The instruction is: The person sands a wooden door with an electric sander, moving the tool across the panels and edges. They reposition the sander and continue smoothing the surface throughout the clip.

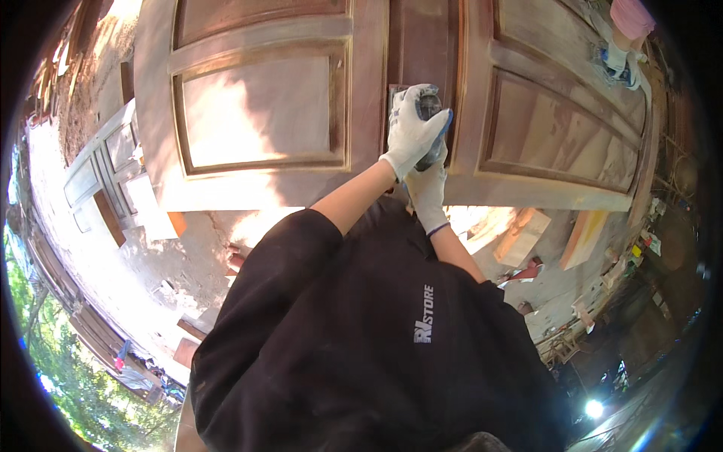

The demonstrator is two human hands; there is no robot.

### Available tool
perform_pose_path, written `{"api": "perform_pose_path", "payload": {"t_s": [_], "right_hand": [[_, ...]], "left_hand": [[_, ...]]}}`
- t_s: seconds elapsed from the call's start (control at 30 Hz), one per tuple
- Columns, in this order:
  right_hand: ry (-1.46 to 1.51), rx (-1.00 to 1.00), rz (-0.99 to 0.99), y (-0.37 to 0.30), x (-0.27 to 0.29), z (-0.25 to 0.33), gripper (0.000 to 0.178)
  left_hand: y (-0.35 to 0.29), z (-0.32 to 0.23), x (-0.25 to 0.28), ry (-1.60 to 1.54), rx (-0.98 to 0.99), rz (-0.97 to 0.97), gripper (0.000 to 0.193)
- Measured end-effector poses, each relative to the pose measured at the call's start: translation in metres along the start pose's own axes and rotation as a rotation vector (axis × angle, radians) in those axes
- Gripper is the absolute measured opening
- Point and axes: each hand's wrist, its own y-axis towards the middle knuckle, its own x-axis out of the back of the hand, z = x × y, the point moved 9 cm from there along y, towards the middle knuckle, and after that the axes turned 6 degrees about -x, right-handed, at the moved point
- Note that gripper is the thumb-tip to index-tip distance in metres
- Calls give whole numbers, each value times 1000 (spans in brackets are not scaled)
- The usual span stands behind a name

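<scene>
A dark handheld power sander [429, 107] sits on a narrow recessed strip of a brown wooden panel door [365, 75]. My left hand [410, 129], in a white glove with blue coating, is closed over the sander's top and front. Behind it, nearer to me, my right hand [429, 192] in the same kind of glove grips the sander's rear end. Part of the right fingers is hidden by the tool and the left hand. The door's raised panels look pale and dusty, with darker brown along their moulded edges.
At the far right, a co-worker's gloved hand [617, 59] holds a tool on the door's surface. Wooden blocks [521, 235] stand under the door's near edge. Another panelled door [105, 169] lies at the left. Bright sun patches fall on door and ground.
</scene>
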Motion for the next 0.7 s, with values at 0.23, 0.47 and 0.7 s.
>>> {"api": "perform_pose_path", "payload": {"t_s": [0.23, 0.47, 0.7], "right_hand": [[97, 38, -9, 114, -20, 86, 83], [122, 92, 9, 250, -30, 178, 66], [-14, 62, -32, 319, -16, 262, 41]], "left_hand": [[143, -16, 15, -43, -62, -59, 57], [306, -42, 14, -39, -265, -189, 43], [416, -57, 11, -208, -242, -98, 35]]}}
